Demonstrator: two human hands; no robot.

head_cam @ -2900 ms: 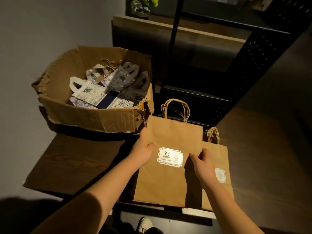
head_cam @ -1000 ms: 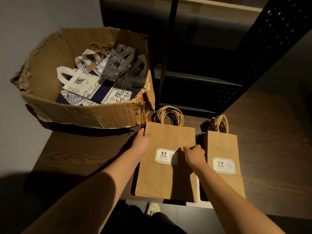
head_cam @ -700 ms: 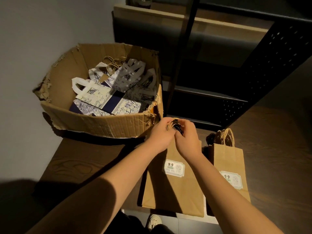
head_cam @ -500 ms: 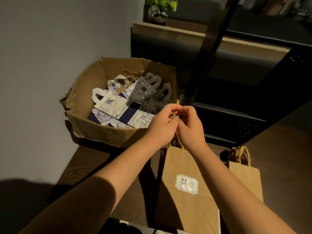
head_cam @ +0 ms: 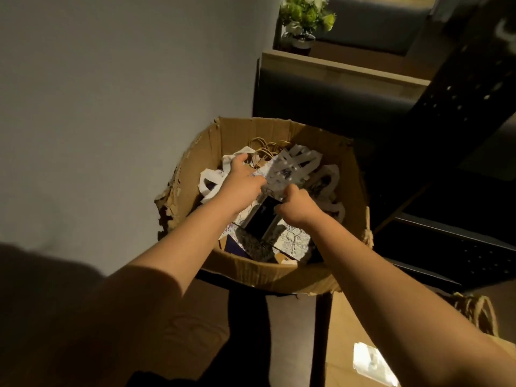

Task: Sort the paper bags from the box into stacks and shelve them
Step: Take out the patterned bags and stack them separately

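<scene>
Hands work inside the torn brown cardboard box (head_cam: pixel 268 275) on the dark wooden table (head_cam: pixel 178 325): the left hand (head_cam: pixel 241 182) lies spread over white-and-navy patterned paper bags (head_cam: pixel 290 166), while the right hand (head_cam: pixel 297 206) pinches one bag's edge. Lifting a single bag calls for pressing down its neighbours so tangled handles don't drag others along.

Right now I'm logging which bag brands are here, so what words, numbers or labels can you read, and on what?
None can be read.
White label on the brown paper bag on the table: washed out by glare, unreadable.
Blue-and-white patterned bags in the cardboard box: only decorative print shows, no legible text.
</scene>
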